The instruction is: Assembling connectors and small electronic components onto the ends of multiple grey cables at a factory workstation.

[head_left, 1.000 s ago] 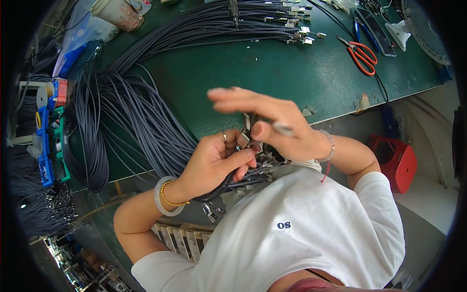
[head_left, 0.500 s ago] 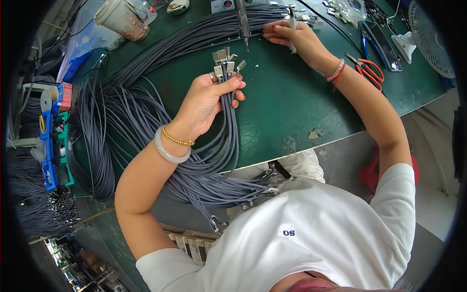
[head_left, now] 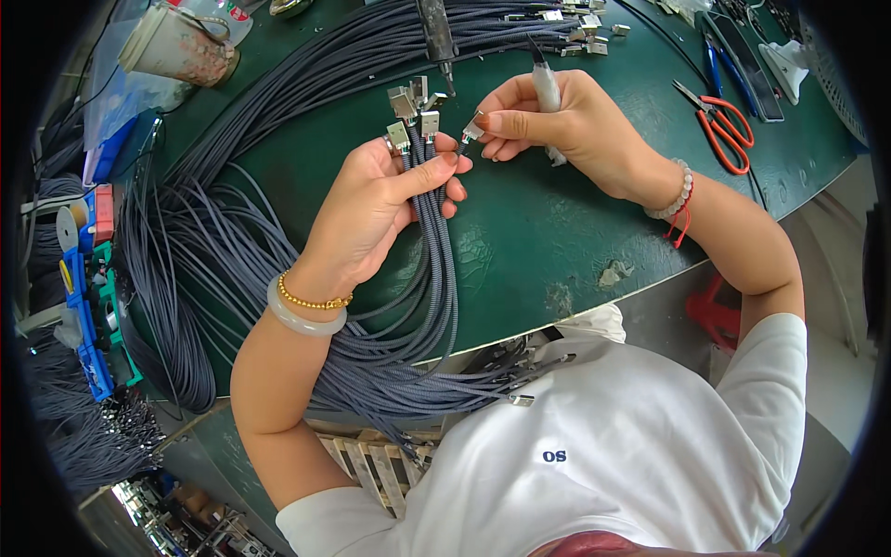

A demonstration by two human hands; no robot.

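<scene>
My left hand [head_left: 376,190] is closed around a bunch of grey braided cables [head_left: 436,269], with their silvery metal connectors [head_left: 408,104] sticking up past my thumb. One cable connector [head_left: 472,126] leans out to the right, and my right hand [head_left: 594,125] pinches it between thumb and finger. Tucked in that same hand is a white-wrapped tool [head_left: 547,88] with a dark pointed tip; its exact kind I cannot make out. Just above the connectors hangs a soldering iron [head_left: 436,42], its tip pointing down and apart from them.
Long bundles of grey cable [head_left: 269,84] cross the green table [head_left: 520,241] and hang over its front edge. Orange-handled cutters [head_left: 724,130] lie at the right near blue-handled pliers [head_left: 713,65]. A cup [head_left: 181,46] stands at back left. Blue bins [head_left: 83,306] line the left.
My right hand has come from the far cable ends toward my left hand and taken hold of one connector, still carrying the white-wrapped tool. My left hand has shifted slightly left in view.
</scene>
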